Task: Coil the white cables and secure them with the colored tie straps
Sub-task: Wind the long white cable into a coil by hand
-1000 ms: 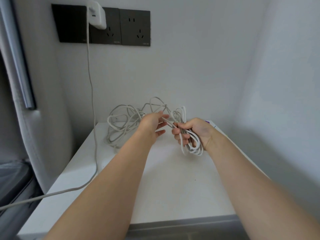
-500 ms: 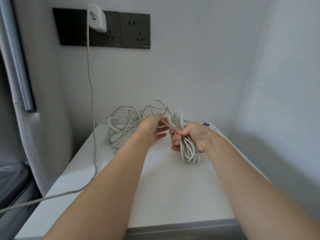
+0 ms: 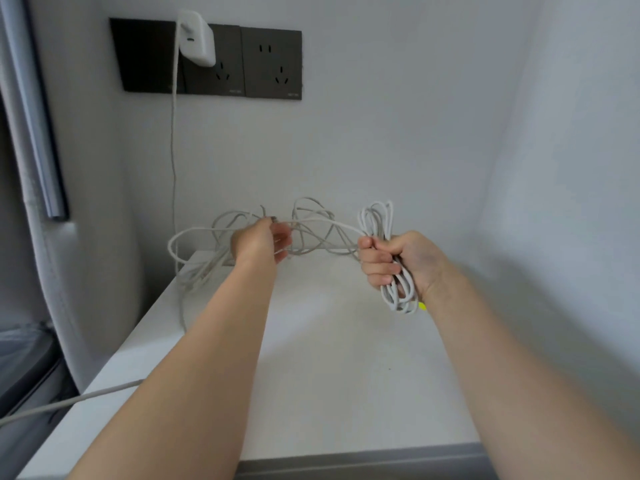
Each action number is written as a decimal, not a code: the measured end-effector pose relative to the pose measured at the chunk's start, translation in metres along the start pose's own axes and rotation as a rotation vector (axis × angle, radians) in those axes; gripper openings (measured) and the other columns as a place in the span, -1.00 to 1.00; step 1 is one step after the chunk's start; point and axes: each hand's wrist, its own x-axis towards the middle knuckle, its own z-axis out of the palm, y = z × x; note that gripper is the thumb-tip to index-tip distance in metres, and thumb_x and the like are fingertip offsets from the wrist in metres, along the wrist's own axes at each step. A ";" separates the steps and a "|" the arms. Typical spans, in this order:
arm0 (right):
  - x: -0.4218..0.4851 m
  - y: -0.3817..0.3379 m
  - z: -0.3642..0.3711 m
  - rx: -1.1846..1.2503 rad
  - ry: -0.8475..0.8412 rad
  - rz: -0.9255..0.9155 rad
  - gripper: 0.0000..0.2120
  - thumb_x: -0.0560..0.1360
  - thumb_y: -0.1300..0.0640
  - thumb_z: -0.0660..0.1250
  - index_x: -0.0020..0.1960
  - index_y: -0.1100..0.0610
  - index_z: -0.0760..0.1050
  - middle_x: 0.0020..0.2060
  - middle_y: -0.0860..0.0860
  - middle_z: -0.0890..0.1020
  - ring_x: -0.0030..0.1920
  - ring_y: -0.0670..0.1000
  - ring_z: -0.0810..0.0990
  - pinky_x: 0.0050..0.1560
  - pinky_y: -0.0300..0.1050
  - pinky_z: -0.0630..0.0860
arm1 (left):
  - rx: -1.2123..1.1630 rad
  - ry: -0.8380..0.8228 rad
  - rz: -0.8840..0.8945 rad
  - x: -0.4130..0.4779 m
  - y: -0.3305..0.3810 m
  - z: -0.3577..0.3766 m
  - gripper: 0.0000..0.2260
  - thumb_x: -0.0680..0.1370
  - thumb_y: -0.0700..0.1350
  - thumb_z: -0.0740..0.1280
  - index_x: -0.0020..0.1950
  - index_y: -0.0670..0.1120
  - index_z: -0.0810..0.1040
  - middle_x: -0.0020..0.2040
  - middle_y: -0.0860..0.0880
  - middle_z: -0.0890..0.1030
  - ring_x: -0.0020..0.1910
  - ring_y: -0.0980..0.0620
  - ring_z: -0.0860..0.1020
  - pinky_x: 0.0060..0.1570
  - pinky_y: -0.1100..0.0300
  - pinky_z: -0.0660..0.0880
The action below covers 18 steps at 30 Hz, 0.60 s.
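Observation:
My right hand [image 3: 394,261] grips a coiled bundle of white cable [image 3: 398,292], its loops sticking out above and below my fist. From the bundle a loose strand [image 3: 329,224] runs left to my left hand [image 3: 263,242], which holds it near its end with curled fingers. Behind my left hand a tangle of more white cable [image 3: 221,244] lies at the back of the white tabletop [image 3: 329,358]. A small yellow-green tie strap [image 3: 422,305] peeks out under the bundle, mostly hidden by my right wrist.
A white charger [image 3: 195,38] is plugged into the dark wall sockets [image 3: 242,64]; its cable [image 3: 173,168] hangs down and trails off the table's left edge. Walls close in behind and on the right. A grey curtain hangs at the left.
My hands have moved apart: the right hand with the bundle went right and the left hand drew the strand out to the left. The purple strap at the back is no longer visible.

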 end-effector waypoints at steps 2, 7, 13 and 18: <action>-0.001 -0.001 -0.004 0.016 -0.017 -0.025 -0.65 -0.02 0.33 0.58 -0.33 0.19 0.49 -0.57 -0.03 0.32 -0.67 -0.10 0.29 -0.62 -0.27 0.34 | -0.047 0.135 0.059 0.003 0.005 -0.005 -0.75 0.48 -0.24 0.20 -0.42 -0.14 0.40 -0.70 0.04 0.42 -0.73 0.11 0.38 -0.56 0.36 0.33; 0.000 0.000 0.000 -0.023 0.202 -0.073 -0.75 0.13 0.31 0.34 -0.25 0.15 0.35 -0.60 -0.05 0.29 -0.69 -0.12 0.24 -0.61 -0.35 0.25 | -0.003 0.029 0.340 -0.015 0.008 0.008 -0.85 0.51 -0.31 0.15 -0.20 -0.17 0.46 -0.50 -0.05 0.53 -0.57 0.07 0.50 -0.56 0.33 0.40; 0.001 0.000 -0.002 -0.015 0.253 -0.203 -0.94 0.36 0.27 0.11 -0.24 0.15 0.32 -0.61 -0.06 0.28 -0.69 -0.13 0.22 -0.61 -0.35 0.22 | 0.560 -0.167 0.831 -0.023 -0.016 0.020 -0.76 0.50 -0.30 0.18 -0.08 -0.07 0.61 -0.23 -0.01 0.63 -0.18 0.00 0.59 -0.10 0.19 0.51; 0.000 -0.003 -0.002 0.045 0.149 -0.357 -0.76 0.17 0.26 0.33 -0.23 0.15 0.33 -0.61 -0.06 0.28 -0.69 -0.13 0.22 -0.63 -0.31 0.25 | 1.146 -0.250 1.038 -0.010 -0.032 0.015 -0.83 0.56 -0.13 0.22 0.06 -0.07 0.58 -0.03 -0.11 0.65 -0.01 -0.12 0.58 -0.02 0.08 0.48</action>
